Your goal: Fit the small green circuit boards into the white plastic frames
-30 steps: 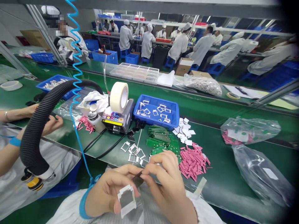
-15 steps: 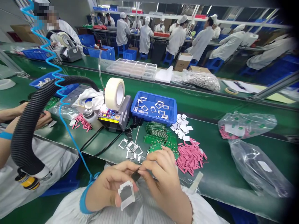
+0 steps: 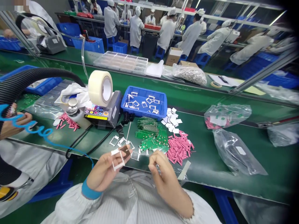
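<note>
One white frame point(image 3: 119, 167) and one dark piece point(image 3: 125, 150) were held in left hand point(image 3: 105, 168); right hand point(image 3: 162, 169) was curled near green circuit boards point(image 3: 153, 141), contents, if any, indiscernible.

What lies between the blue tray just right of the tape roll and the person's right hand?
In the head view, green circuit boards lie between the blue tray and the right hand.

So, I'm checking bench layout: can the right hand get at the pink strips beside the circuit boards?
Probably yes: the right hand is close to the pink strips, and nothing visible blocks the way.
</note>
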`<state>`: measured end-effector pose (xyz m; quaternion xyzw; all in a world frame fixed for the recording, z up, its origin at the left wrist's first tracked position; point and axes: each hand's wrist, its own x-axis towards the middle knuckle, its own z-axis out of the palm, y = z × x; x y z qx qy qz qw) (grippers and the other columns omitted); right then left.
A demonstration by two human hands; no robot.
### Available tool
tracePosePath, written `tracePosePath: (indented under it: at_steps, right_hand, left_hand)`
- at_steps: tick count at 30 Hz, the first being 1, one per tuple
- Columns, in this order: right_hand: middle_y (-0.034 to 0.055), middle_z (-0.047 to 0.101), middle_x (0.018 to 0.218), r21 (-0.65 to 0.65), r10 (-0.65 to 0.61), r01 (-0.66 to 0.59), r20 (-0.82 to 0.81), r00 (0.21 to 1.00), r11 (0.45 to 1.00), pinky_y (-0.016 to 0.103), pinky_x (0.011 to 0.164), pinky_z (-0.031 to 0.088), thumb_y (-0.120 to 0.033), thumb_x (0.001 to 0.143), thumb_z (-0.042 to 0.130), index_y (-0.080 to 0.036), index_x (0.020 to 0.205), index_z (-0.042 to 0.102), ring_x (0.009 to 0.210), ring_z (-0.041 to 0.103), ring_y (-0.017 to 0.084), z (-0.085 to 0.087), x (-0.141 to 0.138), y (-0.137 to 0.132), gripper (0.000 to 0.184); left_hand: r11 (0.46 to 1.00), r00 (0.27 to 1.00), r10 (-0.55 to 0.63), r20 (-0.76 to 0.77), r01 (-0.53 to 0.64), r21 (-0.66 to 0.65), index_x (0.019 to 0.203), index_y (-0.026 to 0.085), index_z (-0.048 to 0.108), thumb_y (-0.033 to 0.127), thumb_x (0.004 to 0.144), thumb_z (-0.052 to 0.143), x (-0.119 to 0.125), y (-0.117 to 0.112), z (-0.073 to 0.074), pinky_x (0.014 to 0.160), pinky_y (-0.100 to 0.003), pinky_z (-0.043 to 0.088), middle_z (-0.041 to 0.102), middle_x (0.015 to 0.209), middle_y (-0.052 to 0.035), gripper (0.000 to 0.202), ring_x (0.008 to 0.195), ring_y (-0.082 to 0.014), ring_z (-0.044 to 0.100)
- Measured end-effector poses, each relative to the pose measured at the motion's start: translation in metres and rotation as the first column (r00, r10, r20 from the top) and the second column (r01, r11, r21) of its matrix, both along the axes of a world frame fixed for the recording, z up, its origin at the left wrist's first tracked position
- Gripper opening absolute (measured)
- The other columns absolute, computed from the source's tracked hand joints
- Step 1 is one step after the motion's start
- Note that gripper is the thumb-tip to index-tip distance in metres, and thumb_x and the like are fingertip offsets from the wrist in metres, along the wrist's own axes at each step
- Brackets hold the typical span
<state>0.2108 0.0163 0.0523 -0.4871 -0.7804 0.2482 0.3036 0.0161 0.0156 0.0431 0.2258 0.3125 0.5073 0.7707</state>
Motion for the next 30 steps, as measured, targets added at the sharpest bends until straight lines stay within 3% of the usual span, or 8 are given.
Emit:
tracePosePath:
  at_steps: [4,6,9,12,16,21,25,30]
  right_hand:
    - [0.0028,0.054,0.071,0.064,-0.177,0.165,0.367,0.913,0.984,0.032,0.065,0.030,-0.015,0.087,0.042,-0.019,0.069,0.050,0.070,0.046,0.018,-0.049,0.010,-0.001,0.020]
    - [0.0042,0.056,0.073,0.104,-0.212,0.185,0.411,0.887,0.977,0.033,0.066,0.029,-0.015,0.086,0.045,-0.018,0.071,0.055,0.071,0.047,0.019,-0.056,0.010,0.001,0.017]
    - [0.0057,0.060,0.087,0.166,-0.166,0.119,0.307,0.937,0.979,0.035,0.072,0.032,-0.025,0.086,0.050,-0.019,0.091,0.057,0.081,0.050,0.020,-0.032,0.010,0.005,0.011]
    - [0.0074,0.060,0.106,0.293,0.026,-0.096,0.234,0.972,0.951,0.043,0.088,0.030,-0.042,0.081,0.056,-0.020,0.113,0.052,0.098,0.049,0.023,0.008,0.004,0.011,0.039]
    - [-0.0034,0.067,0.098,0.406,0.134,-0.229,0.248,0.959,0.885,0.053,0.100,0.011,-0.033,0.081,0.059,-0.028,0.103,0.058,0.102,0.051,0.023,0.032,-0.011,0.019,0.022]
    - [-0.0023,0.070,0.092,0.229,0.237,-0.199,-0.156,0.959,0.953,0.051,0.104,0.015,-0.041,0.079,0.061,-0.028,0.104,0.056,0.097,0.058,0.020,0.027,-0.019,0.024,0.029]
    - [0.0030,0.070,0.097,0.028,0.319,-0.367,-0.560,0.764,0.930,0.051,0.101,0.029,-0.056,0.075,0.057,-0.029,0.104,0.056,0.100,0.060,0.021,0.020,-0.028,0.023,0.039]
    - [0.0048,0.068,0.103,-0.026,0.283,-0.451,-0.747,0.602,0.892,0.051,0.099,0.035,-0.055,0.073,0.060,-0.030,0.104,0.054,0.109,0.057,0.023,0.010,-0.041,0.019,0.040]
  left_hand:
    - [1.000,0.999,0.007,-0.033,-0.007,-0.012,0.083,0.016,0.072,0.044,0.069,0.065,-0.003,0.004,-0.005,0.106,-0.046,0.028,0.062,0.118,-0.0103,0.033,0.111,-0.0293,0.054]
    - [1.000,0.998,-0.026,-0.052,0.025,-0.010,0.084,0.016,0.072,0.046,0.068,0.065,-0.002,0.004,-0.005,0.105,-0.045,0.029,0.060,0.118,-0.0106,0.034,0.112,-0.0293,0.052]
    - [0.992,0.988,-0.126,-0.087,0.128,0.014,0.086,0.016,0.071,0.048,0.067,0.066,0.000,0.002,0.000,0.103,-0.043,0.031,0.054,0.123,-0.0115,0.038,0.116,-0.0302,0.048]
    - [0.968,0.963,-0.227,-0.148,0.240,0.074,0.084,0.015,0.071,0.049,0.067,0.065,0.004,-0.002,0.007,0.095,-0.039,0.038,0.050,0.123,-0.0118,0.039,0.111,-0.0287,0.048]
    - [0.948,0.938,-0.258,-0.233,0.293,0.128,0.082,0.017,0.071,0.048,0.066,0.067,0.004,-0.006,0.015,0.072,-0.030,0.043,0.054,0.107,-0.0089,0.035,0.088,-0.0192,0.053]
    - [0.958,0.964,-0.266,0.004,0.264,0.116,0.079,0.016,0.070,0.051,0.064,0.066,-0.001,-0.004,0.025,0.085,-0.039,0.040,0.061,0.103,-0.0116,0.038,0.097,-0.0251,0.055]
    - [0.937,0.900,-0.343,0.268,0.307,0.168,0.080,0.016,0.071,0.051,0.067,0.064,0.000,-0.005,0.022,0.090,-0.048,0.039,0.068,0.096,-0.0140,0.039,0.103,-0.0302,0.057]
    - [0.940,0.856,-0.323,0.404,0.240,0.244,0.080,0.016,0.071,0.051,0.070,0.061,0.005,-0.009,0.019,0.086,-0.040,0.045,0.067,0.102,-0.0124,0.038,0.102,-0.0275,0.059]
